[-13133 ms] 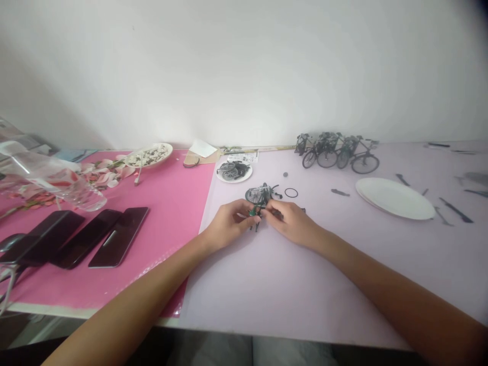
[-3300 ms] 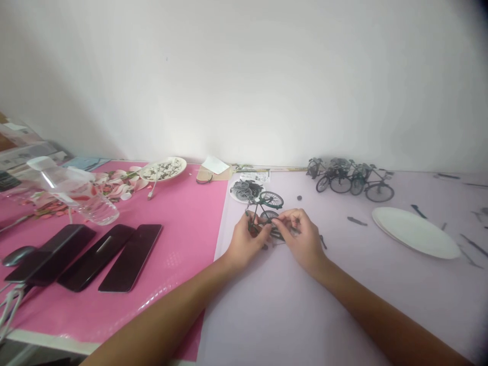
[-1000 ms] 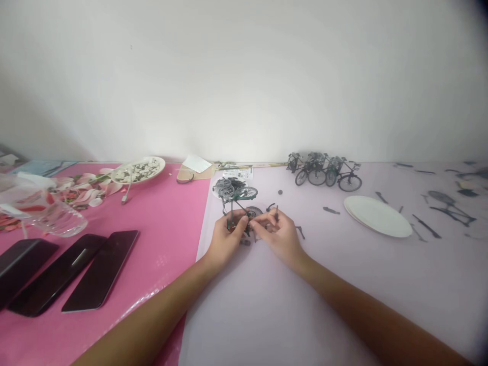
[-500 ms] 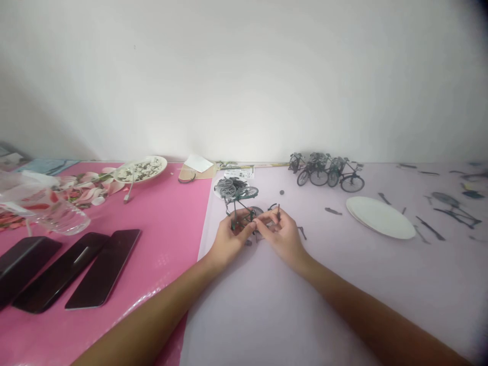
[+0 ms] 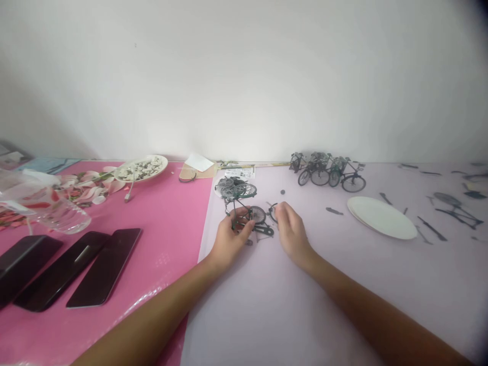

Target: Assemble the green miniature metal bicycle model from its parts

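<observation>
My left hand (image 5: pixel 232 235) is closed around a dark model bicycle frame (image 5: pixel 233 207), fingers behind it and thumb in front. Just right of the thumb a small spoked wheel (image 5: pixel 258 215) shows, with a flat dark chain guard (image 5: pixel 264 230) below it. Whether these two are joined to the frame I cannot tell. My right hand (image 5: pixel 293 231) is apart from the frame, its fingers pressed together. Beside its fingertips is a thin curved dark part (image 5: pixel 272 211); what the fingers grip is hidden.
Assembled model bicycles (image 5: pixel 331 173) stand at the wall. More bicycle parts pile on a small plate (image 5: pixel 217 188). White oval plates (image 5: pixel 381 217) and loose dark parts (image 5: pixel 453 217) lie right. Phones (image 5: pixel 104 267), a clear plastic cup (image 5: pixel 61 211) and a dish (image 5: pixel 162 165) sit left.
My right hand has drawn away to the right from my left hand, uncovering the wheel and chain guard. The small dark piece seen upright at its fingers is out of sight. My left hand stays put.
</observation>
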Motion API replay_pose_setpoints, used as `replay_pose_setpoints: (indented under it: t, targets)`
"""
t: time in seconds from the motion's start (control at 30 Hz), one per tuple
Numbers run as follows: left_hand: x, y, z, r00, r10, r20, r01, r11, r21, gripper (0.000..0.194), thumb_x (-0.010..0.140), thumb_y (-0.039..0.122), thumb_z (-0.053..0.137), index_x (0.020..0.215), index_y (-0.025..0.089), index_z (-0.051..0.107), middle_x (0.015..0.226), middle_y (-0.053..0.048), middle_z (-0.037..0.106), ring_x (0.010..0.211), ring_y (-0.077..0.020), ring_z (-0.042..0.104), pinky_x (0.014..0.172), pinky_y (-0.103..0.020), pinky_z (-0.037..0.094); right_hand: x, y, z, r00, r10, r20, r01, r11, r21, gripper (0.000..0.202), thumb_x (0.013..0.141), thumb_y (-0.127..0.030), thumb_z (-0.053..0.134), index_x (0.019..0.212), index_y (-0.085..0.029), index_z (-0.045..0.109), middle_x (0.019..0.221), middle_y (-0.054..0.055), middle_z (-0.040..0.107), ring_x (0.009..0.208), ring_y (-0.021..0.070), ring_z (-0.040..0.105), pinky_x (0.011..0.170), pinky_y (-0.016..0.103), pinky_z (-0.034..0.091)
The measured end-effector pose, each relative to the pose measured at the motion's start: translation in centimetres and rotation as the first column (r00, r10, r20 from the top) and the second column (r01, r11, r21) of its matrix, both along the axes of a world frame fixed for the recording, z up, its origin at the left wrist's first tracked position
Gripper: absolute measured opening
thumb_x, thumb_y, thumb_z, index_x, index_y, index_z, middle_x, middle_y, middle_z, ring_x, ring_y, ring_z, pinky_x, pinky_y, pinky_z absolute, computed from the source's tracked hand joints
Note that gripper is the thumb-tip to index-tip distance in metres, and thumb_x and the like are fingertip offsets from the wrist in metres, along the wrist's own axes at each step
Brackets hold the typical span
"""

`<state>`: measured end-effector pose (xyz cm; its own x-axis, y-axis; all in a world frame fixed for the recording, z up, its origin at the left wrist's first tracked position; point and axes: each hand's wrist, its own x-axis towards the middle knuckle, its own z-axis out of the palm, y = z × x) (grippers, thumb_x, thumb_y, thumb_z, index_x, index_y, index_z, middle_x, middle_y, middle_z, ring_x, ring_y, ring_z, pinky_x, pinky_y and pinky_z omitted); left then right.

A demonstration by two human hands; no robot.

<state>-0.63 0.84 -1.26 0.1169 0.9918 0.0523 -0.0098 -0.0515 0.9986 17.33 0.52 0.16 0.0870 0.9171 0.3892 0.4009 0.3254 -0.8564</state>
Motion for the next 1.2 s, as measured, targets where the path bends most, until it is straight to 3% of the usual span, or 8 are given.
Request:
replay_pose_setpoints:
  t: [0.1, 0.27, 0.63, 1.2]
  targets:
    - [0.02, 0.06, -0.07, 0.999, 0.032, -0.009, -0.032, 0.999, 0.021, 0.049, 0.089, 0.041, 0.075, 0.130, 0.017, 0.063, 0.103, -0.008, 0.071, 0.080, -0.0147, 0.065, 0.063, -0.024, 0.057, 0.00, -0.04, 0.34, 0.997, -0.025, 0.074, 0.027, 0.999, -0.034, 0.035, 0.103, -0.052, 0.052, 0.081, -0.025, 0.051, 0.069, -0.003, 0.051, 0.059, 0.0155, 0.047, 0.057, 0.030, 0.039]
    - [0.07, 0.10, 0.01, 0.998, 0.048, -0.028, -0.047, 0.998, 0.030, 0.046, 0.089, 0.037, 0.074, 0.128, 0.017, 0.064, 0.101, -0.007, 0.071, 0.080, -0.0142, 0.065, 0.067, -0.025, 0.056, -0.30, -0.13, 0.31, 0.993, -0.022, 0.112, 0.026, 0.999, -0.032, 0.026, 0.099, -0.046, 0.059, 0.084, -0.024, 0.055, 0.076, 0.000, 0.062, 0.064, 0.0164, 0.054, 0.059, 0.030, 0.043]
    - [0.14, 0.10, -0.21, 0.997, 0.039, -0.068, -0.037, 0.999, 0.028, 0.045, 0.090, 0.034, 0.072, 0.129, 0.015, 0.062, 0.101, -0.007, 0.070, 0.080, -0.0140, 0.064, 0.068, -0.026, 0.055, -0.55, -0.28, 0.44, 0.983, -0.024, 0.183, 0.026, 1.000, -0.009, 0.024, 0.099, -0.042, 0.058, 0.085, -0.023, 0.057, 0.082, 0.002, 0.065, 0.074, 0.0176, 0.060, 0.067, 0.030, 0.048]
    - [0.17, 0.11, -0.37, 0.996, 0.033, -0.079, -0.030, 0.999, 0.037, 0.045, 0.091, 0.035, 0.071, 0.130, 0.016, 0.062, 0.101, -0.007, 0.070, 0.075, -0.0125, 0.061, 0.063, -0.023, 0.054, -0.32, 0.00, 0.02, 0.943, -0.076, 0.324, 0.028, 0.988, 0.150, 0.017, 0.098, -0.034, 0.059, 0.085, -0.024, 0.054, 0.084, 0.003, 0.065, 0.073, 0.0173, 0.059, 0.066, 0.030, 0.047]
